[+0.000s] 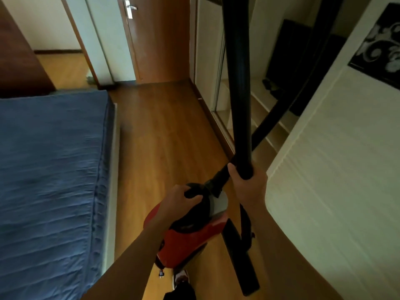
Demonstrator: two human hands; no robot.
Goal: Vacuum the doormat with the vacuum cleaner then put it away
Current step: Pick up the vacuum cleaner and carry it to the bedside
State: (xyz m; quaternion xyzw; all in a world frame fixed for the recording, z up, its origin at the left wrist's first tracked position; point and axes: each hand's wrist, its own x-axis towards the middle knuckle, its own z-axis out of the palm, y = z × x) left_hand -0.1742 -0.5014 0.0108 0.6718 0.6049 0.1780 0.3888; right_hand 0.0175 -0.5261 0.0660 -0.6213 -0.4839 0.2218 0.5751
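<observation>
Beside the bed, I hold the one vacuum cleaner off the floor. My left hand curls round its top handle, and my right hand clamps its one black tube, which rises near upright above my grip. No doormat shows.

Big bed with a blue cover fills everything out to the left of the left hand, with its pale side edge running along the wood floor. Well ahead of both hands there's a brown door with a silver handle. Just to the right of the right hand is a white panel, and higher up on it a black picture with white swirls. Ahead of that hand are some pale shelves.
</observation>
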